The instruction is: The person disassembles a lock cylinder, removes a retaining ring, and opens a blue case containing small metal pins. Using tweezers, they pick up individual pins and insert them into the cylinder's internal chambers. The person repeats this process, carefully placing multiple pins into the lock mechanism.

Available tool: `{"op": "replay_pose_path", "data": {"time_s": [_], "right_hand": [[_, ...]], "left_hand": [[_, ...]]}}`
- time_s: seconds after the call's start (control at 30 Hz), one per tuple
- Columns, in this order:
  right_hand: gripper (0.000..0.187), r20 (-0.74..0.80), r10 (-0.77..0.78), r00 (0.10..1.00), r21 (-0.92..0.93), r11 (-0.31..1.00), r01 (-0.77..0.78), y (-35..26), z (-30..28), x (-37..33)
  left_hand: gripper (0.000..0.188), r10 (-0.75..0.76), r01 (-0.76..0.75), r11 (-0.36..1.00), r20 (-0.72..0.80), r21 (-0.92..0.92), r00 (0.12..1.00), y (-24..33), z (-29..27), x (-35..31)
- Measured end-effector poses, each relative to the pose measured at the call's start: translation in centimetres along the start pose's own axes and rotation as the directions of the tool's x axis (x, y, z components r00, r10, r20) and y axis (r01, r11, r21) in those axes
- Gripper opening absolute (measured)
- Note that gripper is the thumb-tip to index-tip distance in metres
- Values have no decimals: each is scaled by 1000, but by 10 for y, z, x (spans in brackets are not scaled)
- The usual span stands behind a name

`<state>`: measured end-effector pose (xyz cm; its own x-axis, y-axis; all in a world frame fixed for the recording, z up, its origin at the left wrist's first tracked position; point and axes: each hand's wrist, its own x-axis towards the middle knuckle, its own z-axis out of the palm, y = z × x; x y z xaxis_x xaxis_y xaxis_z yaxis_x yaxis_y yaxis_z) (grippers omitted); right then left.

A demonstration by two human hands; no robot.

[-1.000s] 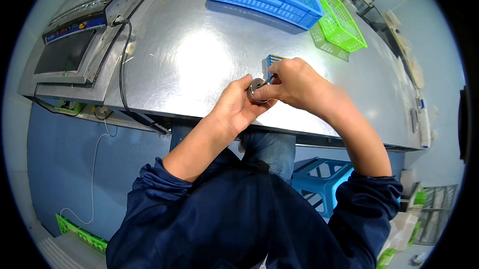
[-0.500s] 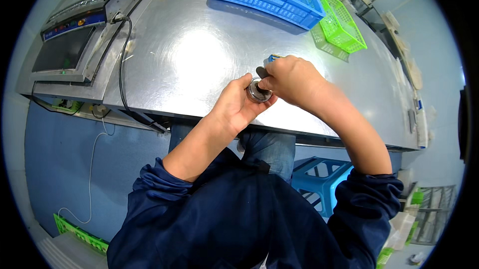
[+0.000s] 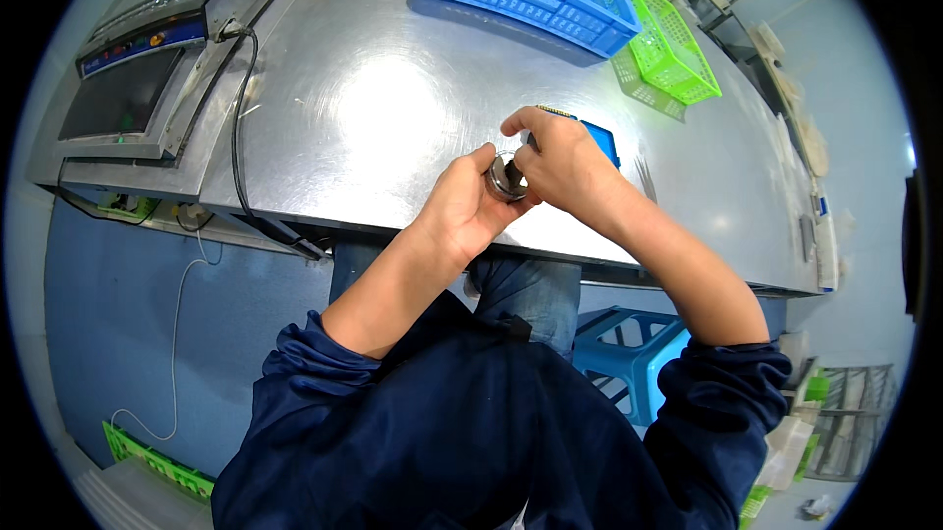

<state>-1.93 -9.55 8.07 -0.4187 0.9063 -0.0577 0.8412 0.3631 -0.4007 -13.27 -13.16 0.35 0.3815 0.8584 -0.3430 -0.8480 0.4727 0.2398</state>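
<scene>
My left hand (image 3: 464, 198) is closed around the rim of a small round metal-edged piece (image 3: 498, 176), perhaps a shallow cup or ring, above the table's near edge. My right hand (image 3: 563, 159) bends over it, gripping a short dark tool (image 3: 532, 142) whose kind I cannot make out. The tool's dark end reaches into the round piece. Just beyond my right wrist lies a flat blue case (image 3: 601, 142) with a yellow-dotted edge, partly hidden by the hand. Thin metal prongs (image 3: 645, 179), like tweezers, rest on the table beside my right forearm.
A blue plastic crate (image 3: 526, 1) and a green mesh basket (image 3: 676, 49) stand at the back of the steel table (image 3: 324, 137). At the left sits a machine with a dark panel (image 3: 123, 103) and a black cable (image 3: 241, 127). A blue stool (image 3: 634, 358) is below, right.
My right hand has shifted slightly and its index finger has lifted outward from the dark tool. More of the blue case and the metal prongs shows. My left hand stays nearly still.
</scene>
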Motion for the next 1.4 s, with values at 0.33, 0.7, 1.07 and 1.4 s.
{"op": "replay_pose_path", "data": {"time_s": [0.33, 0.7, 1.07, 1.4], "right_hand": [[58, 265, 198, 944, 148, 959, -242, -8, -20, 0], [72, 303, 91, 949, -163, 986, -42, -4, -30, -3], [32, 97, -173, 980, -413, 889, 197, -15, -20, -8], [14, 186, -491, 851, -346, 778, 525, 8, -20, 0]], "left_hand": [[38, -9, 9, 1000, 6, 0, 1000, 4, 2, -4], [34, -37, 34, 999, -62, -38, 997, 2, -3, -1], [29, 2, -2, 1000, -47, 12, 999, 3, -2, 0], [30, -11, 13, 999, 30, -46, 999, 9, -15, 4]]}}
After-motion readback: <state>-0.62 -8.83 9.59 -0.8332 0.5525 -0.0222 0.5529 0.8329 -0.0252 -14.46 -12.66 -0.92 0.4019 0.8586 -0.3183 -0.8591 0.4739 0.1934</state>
